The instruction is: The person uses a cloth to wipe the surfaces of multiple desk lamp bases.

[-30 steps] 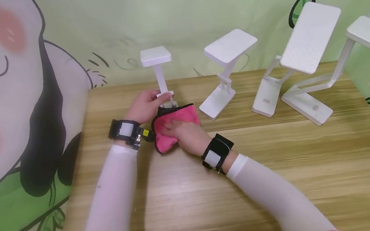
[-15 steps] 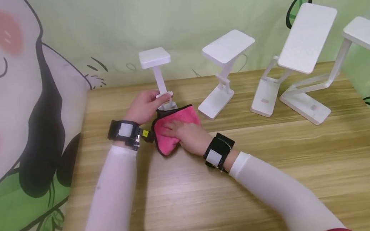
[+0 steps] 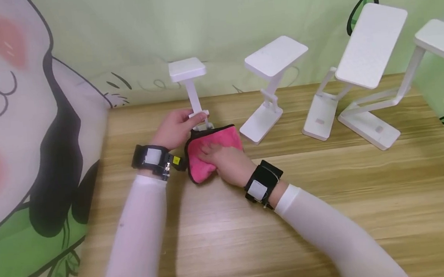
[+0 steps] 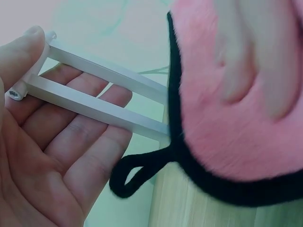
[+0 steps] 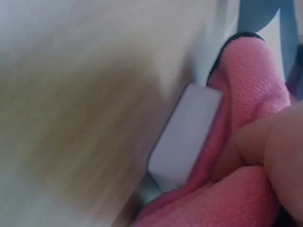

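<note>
The left hand (image 3: 173,129) grips the left lamp (image 3: 193,95) low on its stem; the thumb lies on the joint and the fingers curl behind the two bars (image 4: 99,108). The right hand (image 3: 229,163) presses a pink cloth (image 3: 225,137) onto that lamp's base (image 5: 184,137), its fingers laid out along the cloth and pointing left. The cloth covers most of the base, though one white end shows past its edge. A black loop (image 4: 117,178) sticks out from the cloth's dark border, near the left hand.

The left lamp stands at the far left of the worktop (image 3: 245,248), its head raised. To its right, well apart from it, stands a second lamp (image 3: 276,57); farther right come a third lamp (image 3: 372,44), its head tilted, and a fourth lamp (image 3: 441,39), cut off by the right edge of the head view. All four are white. Behind them rises a pale green wall (image 3: 213,19), with a painted panda (image 3: 28,83) on the left. Black straps (image 3: 263,182) circle both wrists.
</note>
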Tool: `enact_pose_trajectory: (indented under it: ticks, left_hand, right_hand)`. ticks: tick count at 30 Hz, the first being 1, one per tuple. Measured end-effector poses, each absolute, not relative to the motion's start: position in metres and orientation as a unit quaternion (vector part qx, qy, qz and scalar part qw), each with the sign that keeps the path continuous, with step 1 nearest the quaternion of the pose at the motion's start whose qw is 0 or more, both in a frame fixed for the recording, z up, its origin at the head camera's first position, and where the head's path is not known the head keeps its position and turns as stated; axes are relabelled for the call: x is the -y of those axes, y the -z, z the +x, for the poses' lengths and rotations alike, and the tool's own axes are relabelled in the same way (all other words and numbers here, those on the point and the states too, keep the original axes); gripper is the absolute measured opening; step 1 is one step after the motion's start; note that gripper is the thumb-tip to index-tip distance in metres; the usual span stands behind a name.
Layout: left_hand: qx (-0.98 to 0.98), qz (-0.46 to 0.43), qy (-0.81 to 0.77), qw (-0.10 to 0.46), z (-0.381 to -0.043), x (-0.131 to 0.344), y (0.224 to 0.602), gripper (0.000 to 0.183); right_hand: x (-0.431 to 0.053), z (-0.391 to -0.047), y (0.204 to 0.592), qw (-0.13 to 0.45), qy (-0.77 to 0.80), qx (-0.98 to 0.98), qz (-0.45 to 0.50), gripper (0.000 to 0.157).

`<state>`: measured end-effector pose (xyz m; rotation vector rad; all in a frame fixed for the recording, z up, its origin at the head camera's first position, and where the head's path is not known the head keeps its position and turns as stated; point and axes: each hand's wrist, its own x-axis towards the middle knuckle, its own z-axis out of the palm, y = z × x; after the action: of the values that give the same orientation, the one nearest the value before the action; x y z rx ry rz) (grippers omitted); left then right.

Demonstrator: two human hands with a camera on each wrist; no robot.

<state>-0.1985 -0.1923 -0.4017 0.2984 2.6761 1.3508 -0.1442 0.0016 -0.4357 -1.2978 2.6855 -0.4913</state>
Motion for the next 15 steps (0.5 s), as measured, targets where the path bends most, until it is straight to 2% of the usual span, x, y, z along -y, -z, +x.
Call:
enact_pose_trajectory:
  ticks: [7, 15]
  left_hand:
    - [-0.891, 0.106, -0.438, 0.059, -0.200, 0.194, 0.404, 0.052]
    - [-0.887, 0.110, -0.444, 0.069, -0.198, 0.193, 0.400, 0.049]
  right_hand:
    - [-0.009, -0.134, 0.430, 0.093, 0.144, -0.887, -0.428, 0.046]
    - [-0.004, -0.151, 0.441, 0.060, 0.148, -0.884, -0.440, 0.052]
